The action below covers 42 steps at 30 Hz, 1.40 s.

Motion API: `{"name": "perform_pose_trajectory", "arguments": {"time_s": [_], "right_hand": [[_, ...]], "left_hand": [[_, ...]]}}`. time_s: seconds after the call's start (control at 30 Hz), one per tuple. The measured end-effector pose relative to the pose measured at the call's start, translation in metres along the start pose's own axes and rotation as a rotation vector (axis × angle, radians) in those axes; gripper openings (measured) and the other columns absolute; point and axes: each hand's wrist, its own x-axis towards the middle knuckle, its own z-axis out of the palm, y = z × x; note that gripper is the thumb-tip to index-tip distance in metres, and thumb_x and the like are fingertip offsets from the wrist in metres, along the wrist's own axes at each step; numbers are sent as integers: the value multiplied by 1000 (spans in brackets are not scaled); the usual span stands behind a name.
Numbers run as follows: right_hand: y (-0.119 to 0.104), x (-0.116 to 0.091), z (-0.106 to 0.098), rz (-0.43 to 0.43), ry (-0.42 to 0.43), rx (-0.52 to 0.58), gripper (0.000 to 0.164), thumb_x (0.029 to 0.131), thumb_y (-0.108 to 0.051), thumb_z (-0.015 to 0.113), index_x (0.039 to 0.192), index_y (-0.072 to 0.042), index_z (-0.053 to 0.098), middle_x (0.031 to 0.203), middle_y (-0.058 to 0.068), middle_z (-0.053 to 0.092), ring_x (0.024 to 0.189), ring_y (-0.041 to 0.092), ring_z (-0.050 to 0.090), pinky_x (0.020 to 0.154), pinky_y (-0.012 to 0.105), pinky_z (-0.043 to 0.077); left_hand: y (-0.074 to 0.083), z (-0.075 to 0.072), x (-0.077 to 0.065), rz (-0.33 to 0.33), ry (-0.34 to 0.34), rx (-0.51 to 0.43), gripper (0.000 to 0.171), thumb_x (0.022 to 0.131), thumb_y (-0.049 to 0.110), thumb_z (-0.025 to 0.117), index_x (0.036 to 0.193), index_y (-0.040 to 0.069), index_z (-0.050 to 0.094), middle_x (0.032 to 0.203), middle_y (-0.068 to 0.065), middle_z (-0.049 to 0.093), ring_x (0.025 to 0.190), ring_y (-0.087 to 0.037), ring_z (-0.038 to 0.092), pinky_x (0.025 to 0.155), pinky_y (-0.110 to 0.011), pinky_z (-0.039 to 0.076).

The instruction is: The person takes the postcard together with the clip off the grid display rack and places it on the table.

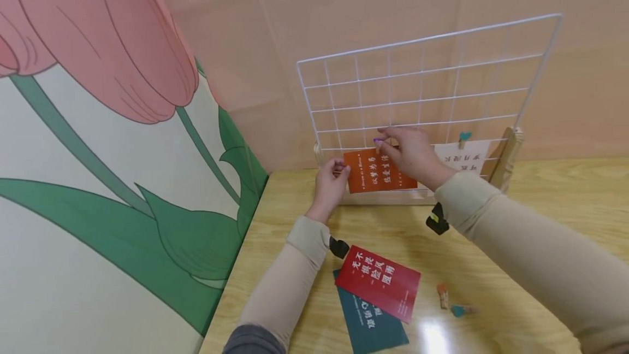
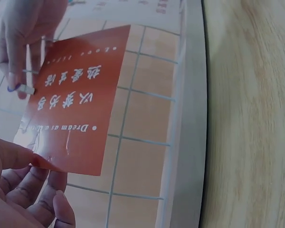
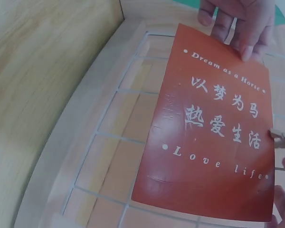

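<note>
An orange-red card (image 1: 361, 173) with white lettering is held against the lower part of a white wire grid (image 1: 429, 38). My left hand (image 1: 329, 187) pinches the card's left end between thumb and fingers. At the card's top edge, my right hand (image 1: 415, 154) pinches a small clothespin (image 1: 378, 140) with a purple end. The right wrist view shows this wooden clothespin (image 3: 281, 134) right at the card's edge. Beside the right hand, a white card (image 1: 476, 152) with dark lettering hangs on the grid under a clothespin with a teal heart (image 1: 464, 136).
On the wooden table (image 1: 275, 234) a red card (image 1: 383, 283) overlaps a dark green card (image 1: 368, 324). To their right lie an orange-ended clothespin (image 1: 443, 295) and a teal-ended one (image 1: 462, 310). A wooden stand (image 1: 506, 163) supports the grid. A tulip-painted wall (image 1: 172, 179) borders the left side.
</note>
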Motion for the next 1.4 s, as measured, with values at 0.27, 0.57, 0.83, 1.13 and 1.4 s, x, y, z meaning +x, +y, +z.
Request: {"name": "perform_pose_trajectory", "arguments": {"time_s": [0.27,0.57,0.83,1.13,1.4], "right_hand": [[-1,-4,0,19,69,45,29,108,-20,56,119,5,62,132,27,63,82,38,69,73,51,56],[9,-13,1,-7,82,23,31,106,-16,60,126,7,61,132,28,61,125,46,55,106,60,43],[14,-26,-5,-10,63,-6,33,106,-19,59,127,6,60,131,27,62,121,47,57,104,63,42],[26,-43,-5,-45,69,-55,27,106,-19,60,117,5,64,121,28,66,111,48,61,94,64,47],[30,-62,-7,-18,-8,-52,26,106,-23,61,113,2,66,107,21,70,96,38,65,81,57,53]], "left_hand": [[2,-3,0,-83,-37,-19,13,102,4,63,113,-2,64,104,-11,67,94,-20,62,84,-29,54],[0,-8,0,-92,-56,-99,11,101,0,62,111,-4,63,99,-9,66,88,-15,60,84,-28,54],[-3,-15,1,-84,-81,-147,7,100,-4,60,107,-7,62,94,-9,64,82,-12,58,77,-25,52],[0,-23,-9,-77,-128,-88,11,101,-1,61,109,-7,64,93,-7,62,80,-12,57,82,-38,55],[2,-26,-21,-97,-178,-80,10,101,2,62,109,-5,63,94,-8,64,80,-13,59,79,-37,56]]}}
